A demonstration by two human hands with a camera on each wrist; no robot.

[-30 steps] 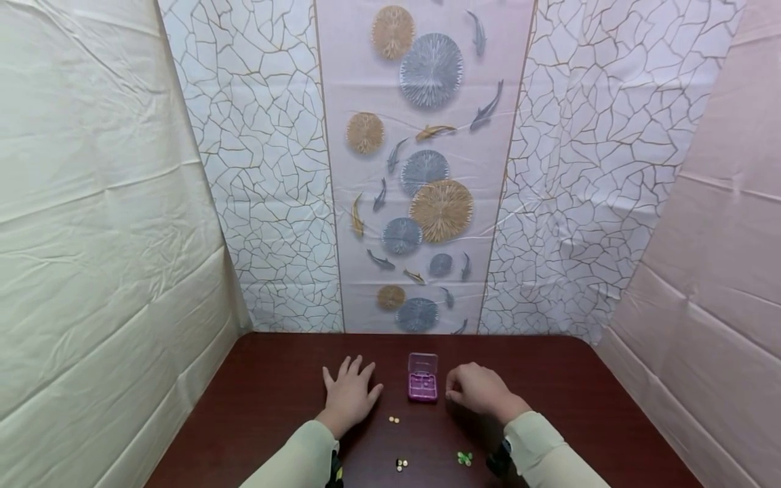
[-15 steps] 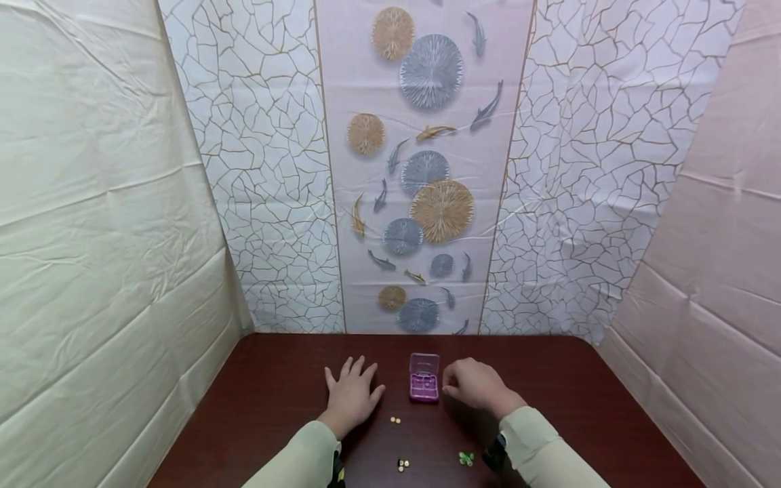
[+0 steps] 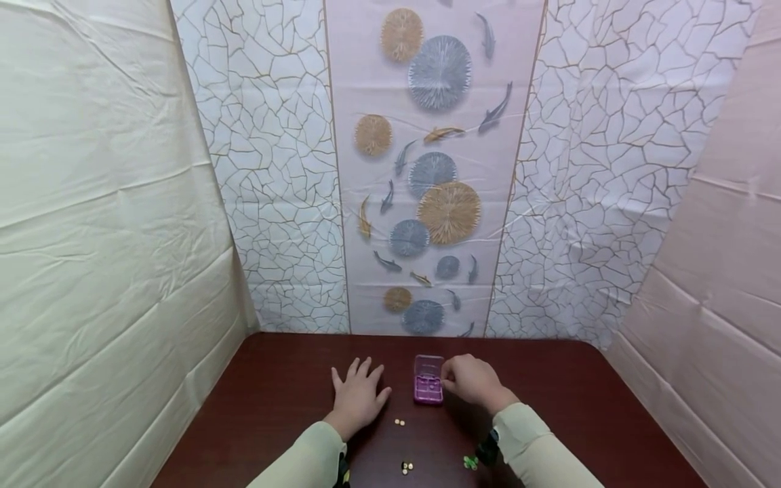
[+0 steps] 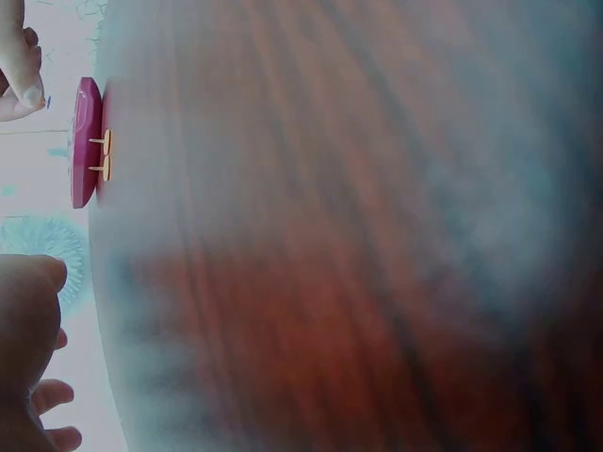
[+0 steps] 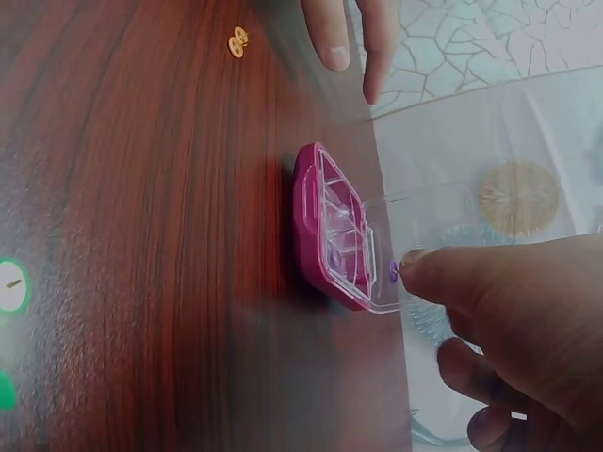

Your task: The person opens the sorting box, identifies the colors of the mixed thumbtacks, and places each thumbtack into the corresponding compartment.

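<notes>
A small magenta box (image 3: 428, 391) with dividers stands on the table, its clear lid (image 3: 429, 366) raised at the back. My right hand (image 3: 474, 381) is at the box's right side. Between thumb and forefinger it pinches a small purple thumbtack (image 5: 395, 272), just over the box's edge near the lid. A small purplish piece shows in one compartment, too blurred to name. My left hand (image 3: 356, 400) rests on the table left of the box, fingers spread, holding nothing. Two gold thumbtacks (image 4: 105, 155) lie between that hand and the box's front.
Several green thumbtacks (image 3: 470, 462) lie near the front, by the right wrist. Another small group of gold-and-dark tacks (image 3: 407, 468) lies front and centre. A dark red wooden table (image 3: 293, 393) is enclosed by cloth walls at the back and sides.
My right hand has moved left to the box's edge, the purple thumbtack now over it. The left hand stays put; the whole head view has shifted slightly.
</notes>
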